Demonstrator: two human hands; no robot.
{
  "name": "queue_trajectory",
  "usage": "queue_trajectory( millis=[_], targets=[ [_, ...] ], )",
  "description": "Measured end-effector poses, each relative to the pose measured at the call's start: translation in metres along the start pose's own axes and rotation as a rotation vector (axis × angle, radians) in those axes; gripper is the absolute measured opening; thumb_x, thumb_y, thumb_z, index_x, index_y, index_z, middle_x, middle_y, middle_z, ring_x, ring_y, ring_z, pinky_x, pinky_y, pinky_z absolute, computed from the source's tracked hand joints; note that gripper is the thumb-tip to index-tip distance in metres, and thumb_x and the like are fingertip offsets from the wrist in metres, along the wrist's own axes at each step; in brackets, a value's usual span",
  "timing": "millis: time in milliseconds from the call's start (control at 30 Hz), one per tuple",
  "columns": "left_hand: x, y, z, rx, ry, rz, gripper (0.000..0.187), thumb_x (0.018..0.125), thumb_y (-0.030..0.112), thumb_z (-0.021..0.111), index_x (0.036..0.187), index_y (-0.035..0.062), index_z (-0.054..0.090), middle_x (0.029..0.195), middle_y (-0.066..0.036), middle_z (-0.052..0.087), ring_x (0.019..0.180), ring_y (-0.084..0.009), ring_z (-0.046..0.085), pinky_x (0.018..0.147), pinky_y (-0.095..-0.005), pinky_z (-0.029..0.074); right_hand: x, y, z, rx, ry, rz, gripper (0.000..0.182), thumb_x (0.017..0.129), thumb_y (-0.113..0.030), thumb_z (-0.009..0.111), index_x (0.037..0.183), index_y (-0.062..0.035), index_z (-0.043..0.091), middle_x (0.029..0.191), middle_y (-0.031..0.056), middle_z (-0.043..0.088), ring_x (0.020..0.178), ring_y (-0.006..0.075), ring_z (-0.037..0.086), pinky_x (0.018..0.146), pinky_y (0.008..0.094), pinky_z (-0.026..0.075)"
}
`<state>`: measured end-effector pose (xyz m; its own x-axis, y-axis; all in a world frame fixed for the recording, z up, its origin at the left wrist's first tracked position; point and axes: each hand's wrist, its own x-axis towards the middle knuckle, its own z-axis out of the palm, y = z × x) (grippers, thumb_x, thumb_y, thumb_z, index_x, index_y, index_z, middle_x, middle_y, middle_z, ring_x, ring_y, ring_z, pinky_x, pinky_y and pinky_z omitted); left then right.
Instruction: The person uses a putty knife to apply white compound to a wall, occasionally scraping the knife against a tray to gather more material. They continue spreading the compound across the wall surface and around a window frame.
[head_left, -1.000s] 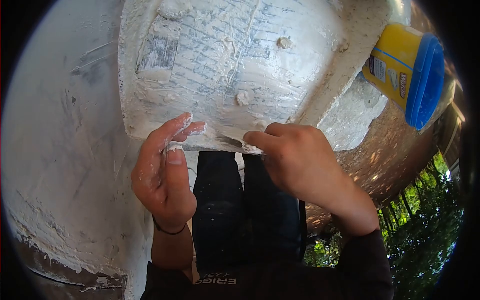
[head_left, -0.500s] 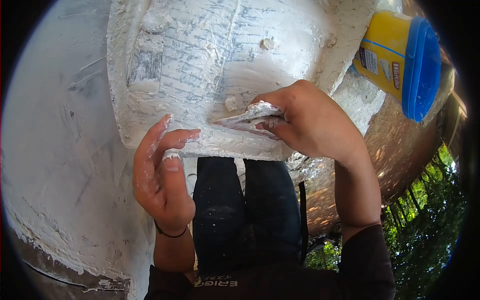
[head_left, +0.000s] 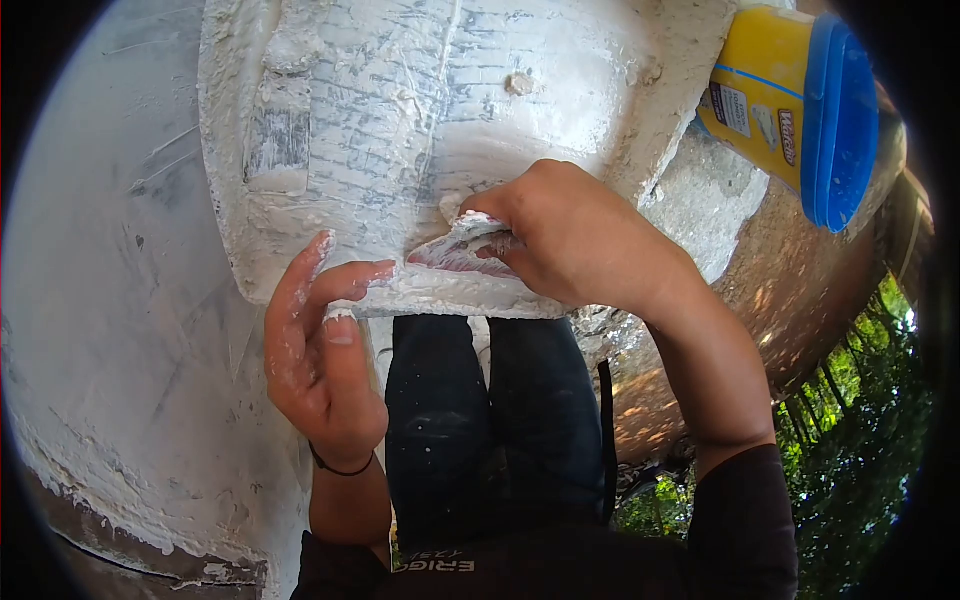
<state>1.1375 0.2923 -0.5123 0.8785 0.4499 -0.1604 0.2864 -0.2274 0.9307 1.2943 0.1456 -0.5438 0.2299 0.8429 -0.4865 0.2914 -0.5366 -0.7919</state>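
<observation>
My right hand (head_left: 575, 235) pinches a thin, flat scraper (head_left: 460, 250) between thumb and fingers. White paste coats the scraper, with a reddish surface showing through. Its tip meets the ridge along the near edge of a white, paste-covered tray-like piece (head_left: 350, 190). At the near left corner of that piece is my left hand (head_left: 325, 350), its fingers apart and half bent. Paste whitens the left fingertips, and nothing shows between them. Whether the left fingers press on the edge is hard to tell.
At the upper right a yellow tub (head_left: 765, 85) with a blue rim (head_left: 835, 120) lies tilted on its side. Lumps of paste (head_left: 520, 82) stick to the white piece. A large whitish smeared surface (head_left: 120, 280) spreads on the left. My legs (head_left: 490, 410) are below.
My right hand has slid left along the near edge with the scraper, closer to my left hand. The left hand stays nearly still. The white piece and tub appear slightly further left.
</observation>
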Motion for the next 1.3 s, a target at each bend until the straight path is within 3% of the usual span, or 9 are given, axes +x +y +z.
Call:
queue_trajectory(
  millis=[67, 133, 333, 933, 1300],
  targets=[
    [0.0, 0.0, 0.001, -0.083, 0.029, -0.036, 0.039, 0.087, 0.005, 0.041, 0.122, -0.0107, 0.043, 0.093, -0.021, 0.064, 0.084, -0.0173, 0.059, 0.083, -0.0294, 0.043, 0.001, 0.002, 0.0, 0.005, -0.012, -0.025, 0.023, 0.065, 0.0, 0.06, 0.088, 0.0, 0.062, 0.072, 0.0222, 0.06, 0.076, 0.0402, 0.058, 0.069, 0.0453, 0.047],
    [-0.001, -0.003, 0.003, -0.076, 0.041, -0.018, 0.039, 0.087, 0.006, 0.041, 0.123, -0.0106, 0.043, 0.093, -0.02, 0.064, 0.083, -0.017, 0.059, 0.083, -0.0294, 0.043, 0.001, 0.008, 0.004, 0.047, 0.032, -0.127, 0.021, 0.065, 0.001, 0.061, 0.086, 0.0006, 0.061, 0.071, 0.0221, 0.059, 0.075, 0.04, 0.058, 0.068, 0.0452, 0.047],
    [-0.001, -0.001, 0.004, -0.073, 0.062, -0.032, 0.039, 0.088, 0.007, 0.041, 0.123, -0.0104, 0.042, 0.093, -0.02, 0.064, 0.084, -0.0172, 0.058, 0.083, -0.03, 0.044, 0.007, 0.011, -0.004, 0.133, -0.067, -0.165, 0.024, 0.065, 0.001, 0.061, 0.088, 0.0007, 0.062, 0.073, 0.0226, 0.06, 0.077, 0.0396, 0.059, 0.067, 0.0443, 0.047],
    [0.0, -0.002, -0.004, -0.079, 0.079, -0.032, 0.039, 0.088, 0.008, 0.041, 0.123, -0.0109, 0.041, 0.094, -0.021, 0.064, 0.088, -0.0203, 0.061, 0.083, -0.0302, 0.044, 0.002, 0.008, -0.009, 0.066, -0.138, -0.034, 0.022, 0.068, -0.002, 0.062, 0.089, -0.0004, 0.065, 0.075, 0.0228, 0.061, 0.079, 0.0402, 0.059, 0.072, 0.0448, 0.048],
    [-0.004, -0.005, -0.004, -0.075, 0.077, -0.045, 0.039, 0.088, 0.008, 0.042, 0.123, -0.0111, 0.041, 0.094, -0.021, 0.064, 0.086, -0.0192, 0.059, 0.081, -0.0305, 0.043, 0.014, 0.007, 0.001, 0.095, -0.044, -0.104, 0.021, 0.066, -0.001, 0.062, 0.087, 0.0004, 0.063, 0.074, 0.0227, 0.06, 0.076, 0.0402, 0.058, 0.067, 0.0417, 0.047]
  ],
)
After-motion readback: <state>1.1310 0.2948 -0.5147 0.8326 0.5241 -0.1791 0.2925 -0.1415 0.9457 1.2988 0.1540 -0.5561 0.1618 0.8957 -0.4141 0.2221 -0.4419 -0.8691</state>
